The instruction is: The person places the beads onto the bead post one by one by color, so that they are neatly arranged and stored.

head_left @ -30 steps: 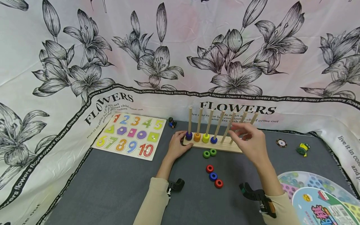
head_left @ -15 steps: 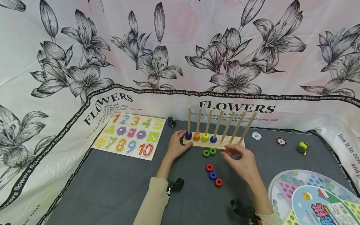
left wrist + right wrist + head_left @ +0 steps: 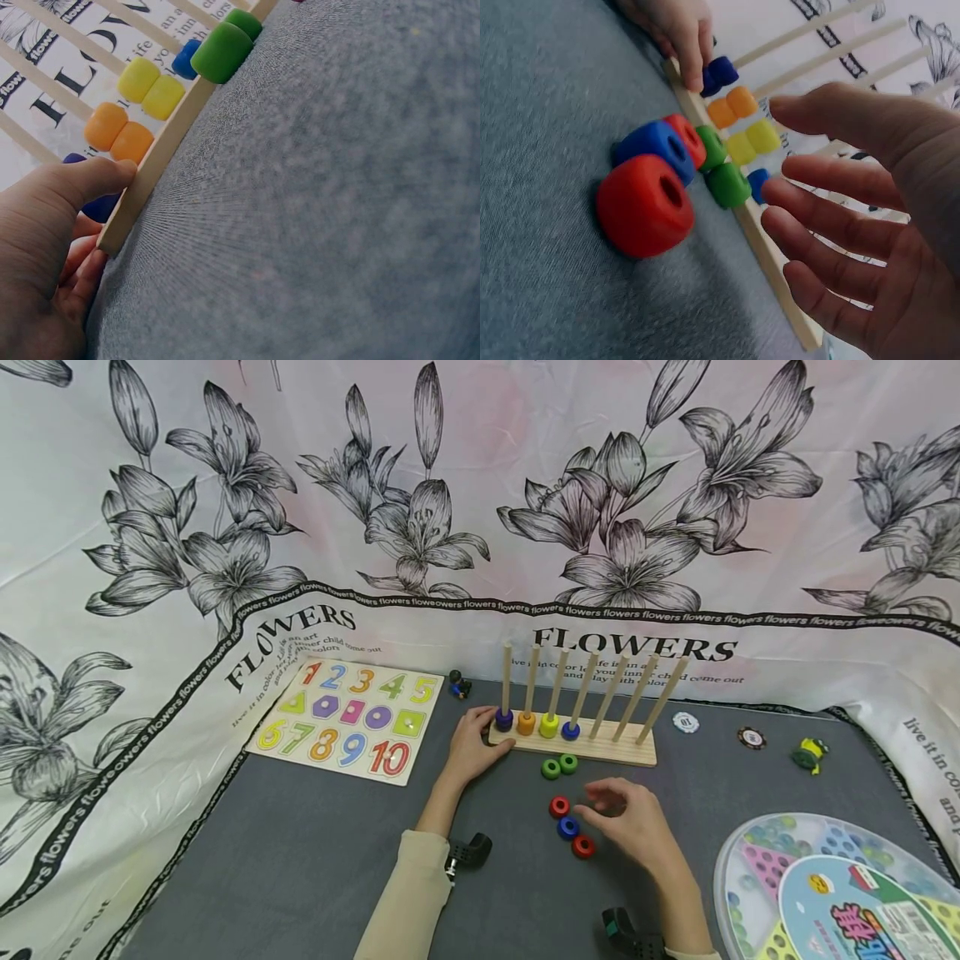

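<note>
A wooden peg stand with upright pegs stands at the back of the table. Dark blue, orange and yellow beads are threaded in pairs on its left pegs, and one blue bead on the fourth. My left hand grips the stand's left end, thumb along the front edge. Two green beads lie loose before the stand. Nearer me lie a red bead, a blue bead and another red bead. Just right of these hovers my right hand, fingers spread and holding nothing.
A number-and-shape puzzle board lies at left, with a small toy figure beside it. To the right are two chips, one white and one black, a green-yellow toy and a round game board.
My right hand has come from the stand's right-hand pegs toward me and left, to beside the loose red and blue beads. The left hand stays on the stand; the beads have not moved.
</note>
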Demonstrator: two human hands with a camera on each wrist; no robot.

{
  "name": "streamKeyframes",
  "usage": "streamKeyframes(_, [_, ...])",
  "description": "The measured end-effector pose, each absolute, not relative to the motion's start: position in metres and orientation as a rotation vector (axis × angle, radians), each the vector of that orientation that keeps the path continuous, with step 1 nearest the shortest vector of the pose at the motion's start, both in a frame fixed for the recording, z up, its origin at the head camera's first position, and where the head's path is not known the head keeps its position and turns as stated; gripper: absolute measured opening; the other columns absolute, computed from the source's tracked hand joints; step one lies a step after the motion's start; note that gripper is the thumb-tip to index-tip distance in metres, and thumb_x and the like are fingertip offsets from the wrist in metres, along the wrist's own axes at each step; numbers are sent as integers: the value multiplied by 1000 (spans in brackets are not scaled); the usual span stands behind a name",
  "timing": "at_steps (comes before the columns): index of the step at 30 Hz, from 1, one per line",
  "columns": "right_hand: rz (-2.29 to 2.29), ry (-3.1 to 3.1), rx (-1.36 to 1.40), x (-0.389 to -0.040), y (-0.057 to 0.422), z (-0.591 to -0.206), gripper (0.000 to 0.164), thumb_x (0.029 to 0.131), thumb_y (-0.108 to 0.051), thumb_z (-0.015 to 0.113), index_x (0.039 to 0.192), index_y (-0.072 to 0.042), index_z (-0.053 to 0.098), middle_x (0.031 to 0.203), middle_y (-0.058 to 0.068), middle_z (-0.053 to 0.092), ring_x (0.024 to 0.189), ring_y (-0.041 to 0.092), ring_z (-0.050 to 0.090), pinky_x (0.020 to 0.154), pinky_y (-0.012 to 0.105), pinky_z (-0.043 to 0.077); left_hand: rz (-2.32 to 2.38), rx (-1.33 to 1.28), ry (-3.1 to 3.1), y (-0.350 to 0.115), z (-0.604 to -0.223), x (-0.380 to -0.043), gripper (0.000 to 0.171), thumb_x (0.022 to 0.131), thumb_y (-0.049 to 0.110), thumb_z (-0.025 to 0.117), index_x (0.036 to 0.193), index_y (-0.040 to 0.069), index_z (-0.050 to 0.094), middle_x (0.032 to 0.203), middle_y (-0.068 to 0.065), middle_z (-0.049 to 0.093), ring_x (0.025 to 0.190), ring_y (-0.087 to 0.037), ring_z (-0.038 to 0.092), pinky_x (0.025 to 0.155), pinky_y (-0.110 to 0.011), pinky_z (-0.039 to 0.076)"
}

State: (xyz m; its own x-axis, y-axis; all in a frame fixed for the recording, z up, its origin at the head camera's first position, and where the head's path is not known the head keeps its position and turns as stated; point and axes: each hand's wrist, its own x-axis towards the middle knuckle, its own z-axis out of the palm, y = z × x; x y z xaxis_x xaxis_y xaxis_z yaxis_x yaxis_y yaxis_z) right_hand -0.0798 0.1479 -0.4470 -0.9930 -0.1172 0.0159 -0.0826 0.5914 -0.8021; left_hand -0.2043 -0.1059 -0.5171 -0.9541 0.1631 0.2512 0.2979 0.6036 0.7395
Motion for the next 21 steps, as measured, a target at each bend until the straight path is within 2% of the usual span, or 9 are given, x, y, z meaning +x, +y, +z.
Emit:
streamKeyframes(5, [-1339, 2685, -129, -78, 149, -453, 34, 79, -22, 84, 105, -3, 73, 100, 6, 71, 84, 15, 65, 69, 26, 53, -1278, -383, -2676, -106, -517, -205, 61, 84, 24, 78, 136, -1, 57, 135, -16, 52, 118, -29, 51, 95, -37, 50])
streamKeyframes(11, [-1185, 2657, -152, -78, 146, -463, 39, 71, -30, 89, 101, -9, 74, 89, -1, 66, 80, 12, 60, 70, 31, 51, -1285, -382, -2673, -106, -517, -203, 62, 84, 25, 78, 136, -2, 57, 135, -16, 52, 119, -29, 51, 95, -39, 50])
streamKeyframes(15, [-1126, 2689, -135, -78, 143, -469, 36, 68, -30, 91, 95, -14, 74, 86, -5, 64, 78, 10, 58, 69, 32, 48, -1274, -382, -2676, -106, -517, -203, 61, 84, 25, 77, 136, -2, 57, 134, -16, 52, 118, -29, 51, 95, -38, 50])
streamKeyframes(21, [-1118, 2750, -100, -75, 139, -469, 27, 68, -26, 90, 87, -15, 74, 82, -5, 63, 75, 10, 57, 65, 32, 46, -1268, -391, -2665, -106, -516, -204, 61, 84, 25, 77, 135, -2, 58, 133, -16, 53, 117, -29, 52, 94, -38, 50])
